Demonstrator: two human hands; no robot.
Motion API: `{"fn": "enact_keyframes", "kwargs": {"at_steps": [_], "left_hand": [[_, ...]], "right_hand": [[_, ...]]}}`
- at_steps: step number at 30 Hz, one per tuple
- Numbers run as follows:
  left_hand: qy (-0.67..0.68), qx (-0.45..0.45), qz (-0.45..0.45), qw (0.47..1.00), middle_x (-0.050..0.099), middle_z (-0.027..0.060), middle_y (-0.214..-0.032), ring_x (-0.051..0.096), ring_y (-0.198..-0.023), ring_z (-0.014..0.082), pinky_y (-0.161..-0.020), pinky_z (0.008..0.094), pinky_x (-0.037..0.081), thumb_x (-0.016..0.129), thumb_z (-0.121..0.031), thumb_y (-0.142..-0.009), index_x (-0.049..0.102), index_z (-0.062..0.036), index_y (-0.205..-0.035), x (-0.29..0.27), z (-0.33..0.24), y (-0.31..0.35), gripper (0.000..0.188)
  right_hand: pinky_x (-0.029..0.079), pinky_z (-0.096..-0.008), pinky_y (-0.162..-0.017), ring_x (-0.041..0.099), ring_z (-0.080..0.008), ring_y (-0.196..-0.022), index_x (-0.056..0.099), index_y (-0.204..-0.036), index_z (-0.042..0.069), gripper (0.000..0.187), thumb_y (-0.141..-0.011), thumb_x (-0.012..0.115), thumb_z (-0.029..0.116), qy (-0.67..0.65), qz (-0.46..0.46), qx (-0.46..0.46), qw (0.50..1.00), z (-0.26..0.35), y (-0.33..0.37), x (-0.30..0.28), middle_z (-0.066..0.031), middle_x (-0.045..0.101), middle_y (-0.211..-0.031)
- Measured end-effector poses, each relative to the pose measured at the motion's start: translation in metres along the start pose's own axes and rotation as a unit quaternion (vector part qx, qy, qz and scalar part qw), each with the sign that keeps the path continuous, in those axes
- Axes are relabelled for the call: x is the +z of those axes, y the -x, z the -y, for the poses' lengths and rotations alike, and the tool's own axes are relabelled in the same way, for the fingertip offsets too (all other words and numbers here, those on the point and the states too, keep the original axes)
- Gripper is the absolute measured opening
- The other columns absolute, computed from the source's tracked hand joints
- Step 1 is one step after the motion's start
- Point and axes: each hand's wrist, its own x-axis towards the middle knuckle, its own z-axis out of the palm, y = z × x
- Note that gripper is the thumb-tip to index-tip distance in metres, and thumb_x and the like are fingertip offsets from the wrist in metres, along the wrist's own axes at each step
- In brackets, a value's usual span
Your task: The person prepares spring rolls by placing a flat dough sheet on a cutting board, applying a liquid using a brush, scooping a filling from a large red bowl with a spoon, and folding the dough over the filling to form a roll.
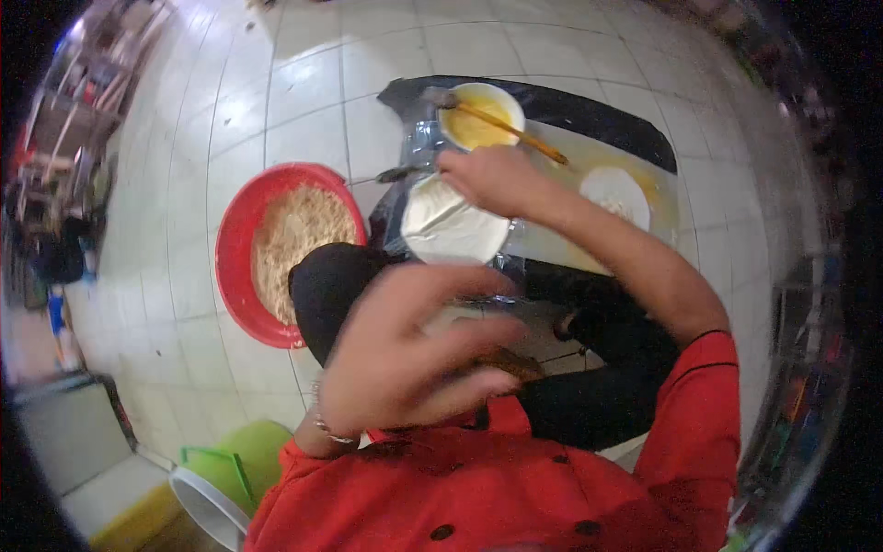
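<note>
My left hand is raised close in front of my chest, blurred, its fingers curved and apart with nothing seen in them. A bracelet circles that wrist. My right hand is closed at the far edge of a round, smooth white mass, which has a fold or groove across it. Whatever its fingers grip is hidden. Just beyond it stands a white bowl of yellow liquid, with a wooden-handled brush resting across the rim. A dark, slim object lies left of the right hand.
A red basin of crumbly, pale flour-like stuff stands on the tiled floor at left. A small white dish sits on the board at right. My knee is beside the basin. A green bucket stands lower left.
</note>
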Motion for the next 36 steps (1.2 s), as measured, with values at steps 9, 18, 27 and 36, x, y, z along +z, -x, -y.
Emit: {"fn": "enact_keyframes", "kwargs": {"at_steps": [9, 18, 27, 36], "left_hand": [[0.102, 0.011, 0.031, 0.994, 0.060, 0.0100, -0.109, 0.061, -0.096, 0.0274, -0.081, 0.0380, 0.049, 0.072, -0.032, -0.082, 0.065, -0.0095, -0.102, 0.035, 0.023, 0.044, 0.031], [0.287, 0.033, -0.113, 0.951, 0.064, 0.0124, -0.104, 0.065, -0.085, 0.0252, -0.071, 0.0335, 0.052, 0.078, -0.029, -0.080, 0.072, -0.0040, -0.098, -0.014, 0.054, 0.046, 0.032], [0.321, -0.011, -0.130, 0.938, 0.065, 0.0180, -0.092, 0.065, -0.073, 0.0241, -0.061, 0.0284, 0.051, 0.075, -0.029, -0.084, 0.072, 0.0009, -0.094, 0.001, 0.058, 0.039, 0.032], [0.082, -0.052, -0.007, 0.995, 0.064, 0.0152, -0.083, 0.065, -0.075, 0.0270, -0.066, 0.0347, 0.051, 0.073, -0.034, -0.082, 0.069, -0.0015, -0.088, -0.011, 0.035, -0.009, 0.034]], "right_hand": [[0.050, -0.0469, -0.050, 0.067, -0.0329, -0.062, 0.052, -0.115, 0.011, 0.026, -0.093, 0.049, 0.025, 0.001, 0.065, -0.237, 0.969, 0.145, -0.148, 0.177, -0.0101, 0.063, -0.063], [0.052, -0.0453, -0.057, 0.069, -0.0235, -0.069, 0.069, -0.081, 0.012, 0.012, -0.079, 0.061, 0.020, 0.059, 0.075, -0.257, 0.962, 0.147, -0.179, 0.277, -0.0051, 0.067, -0.066], [0.053, -0.0431, -0.072, 0.067, -0.0238, -0.093, 0.072, -0.084, 0.014, 0.015, -0.075, 0.067, 0.026, 0.068, -0.027, -0.342, 0.937, 0.101, -0.146, 0.153, -0.0043, 0.068, -0.087], [0.052, -0.0431, -0.080, 0.066, -0.0341, -0.090, 0.065, -0.104, 0.003, 0.023, -0.087, 0.058, 0.018, -0.073, 0.039, 0.020, 0.996, -0.143, 0.066, -0.073, -0.0153, 0.068, -0.096]]}}
